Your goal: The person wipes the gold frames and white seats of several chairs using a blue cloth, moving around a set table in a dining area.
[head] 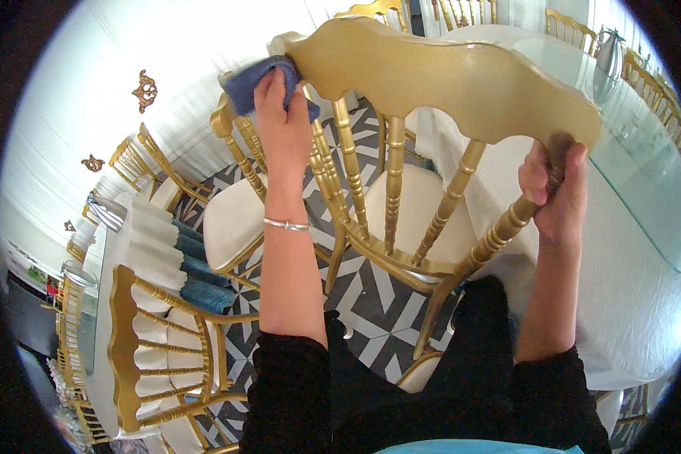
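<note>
A gold chair with turned spindles stands before me, its broad wavy top rail [431,74] facing me. My left hand [286,127] presses a folded blue cloth [242,88] against the rail's left end. Around the chair's right back post [502,230], just under the rail, my right hand [564,193] is closed. The stretch of post between its fingers looks dark and blurred. Beyond the spindles lies the cream seat pad [414,196].
To the right is a round table with a white cloth [613,295], a glass top [652,170] and a metal pitcher [609,59]. Another gold chair [123,346] stands at lower left by a second table. A cream-seated chair [235,221] is near my left forearm, above patterned floor tiles [369,306].
</note>
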Available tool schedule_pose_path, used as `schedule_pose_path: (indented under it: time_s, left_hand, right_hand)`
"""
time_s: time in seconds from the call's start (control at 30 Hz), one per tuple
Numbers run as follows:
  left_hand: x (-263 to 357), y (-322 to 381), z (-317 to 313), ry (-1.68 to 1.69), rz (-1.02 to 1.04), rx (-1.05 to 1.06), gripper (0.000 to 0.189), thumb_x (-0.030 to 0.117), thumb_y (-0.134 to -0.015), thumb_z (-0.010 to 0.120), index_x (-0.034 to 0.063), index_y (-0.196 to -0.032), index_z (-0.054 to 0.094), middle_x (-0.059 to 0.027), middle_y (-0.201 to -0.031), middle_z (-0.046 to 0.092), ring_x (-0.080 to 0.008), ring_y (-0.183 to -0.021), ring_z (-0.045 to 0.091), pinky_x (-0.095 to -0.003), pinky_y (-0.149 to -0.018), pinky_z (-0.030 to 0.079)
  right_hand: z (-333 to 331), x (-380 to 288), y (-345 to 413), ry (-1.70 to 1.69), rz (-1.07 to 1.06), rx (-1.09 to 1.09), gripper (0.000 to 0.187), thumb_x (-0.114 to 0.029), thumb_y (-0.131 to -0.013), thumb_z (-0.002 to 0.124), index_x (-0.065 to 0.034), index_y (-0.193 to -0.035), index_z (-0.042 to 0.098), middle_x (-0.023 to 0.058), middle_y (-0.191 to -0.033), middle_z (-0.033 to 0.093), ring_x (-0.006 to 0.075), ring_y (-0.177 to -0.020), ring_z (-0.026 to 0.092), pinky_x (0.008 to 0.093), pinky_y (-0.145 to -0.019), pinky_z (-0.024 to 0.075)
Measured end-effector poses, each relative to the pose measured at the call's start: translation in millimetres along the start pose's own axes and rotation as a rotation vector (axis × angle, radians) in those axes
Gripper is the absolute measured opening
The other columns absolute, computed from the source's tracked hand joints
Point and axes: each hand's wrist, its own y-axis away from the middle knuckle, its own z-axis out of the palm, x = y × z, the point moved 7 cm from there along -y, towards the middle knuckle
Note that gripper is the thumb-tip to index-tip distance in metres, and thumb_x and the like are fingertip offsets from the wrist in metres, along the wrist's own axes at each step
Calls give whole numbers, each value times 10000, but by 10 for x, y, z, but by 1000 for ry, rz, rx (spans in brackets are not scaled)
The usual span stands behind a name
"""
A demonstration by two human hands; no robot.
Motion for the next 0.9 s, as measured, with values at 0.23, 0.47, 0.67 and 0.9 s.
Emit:
schedule_pose_path:
  time_s: [0.23,0.47,0.67,0.9]
  left_hand:
    - [1315,824,273,-183,378,-330,377,100,-772,544,-10,-1128,491,-228,-1237,395,-388,-1079,424,-448,-956,291]
    - [1159,388,167,-273,19,-226,248,208,-852,459,32,-710,561,-134,-601,572,-284,-534,560,-377,-532,441]
    - [1045,157,-18,-247,195,29,338,115,-824,468,-58,-1115,478,-218,-1167,407,-352,-1031,438,-406,-900,340]
    - [2182,1041,510,-272,731,-180,215,104,-715,561,3,-903,585,-166,-933,557,-317,-857,531,-428,-754,409]
  right_hand:
    - [-78,-23,-13,40,-49,-1,406,-477,-832,481,-75,-780,449,7,-538,431,80,-412,371,221,-369,281]
    - [-46,-99,18,92,-6,17,366,-435,-823,520,-76,-810,448,8,-563,451,75,-434,392,214,-390,308]
    - [52,-114,81,57,38,21,402,-433,-794,568,-55,-863,450,13,-562,450,75,-444,398,214,-401,317]
    - [28,-162,27,39,-19,22,394,-434,-792,568,-57,-839,468,5,-557,451,75,-444,402,214,-405,323]
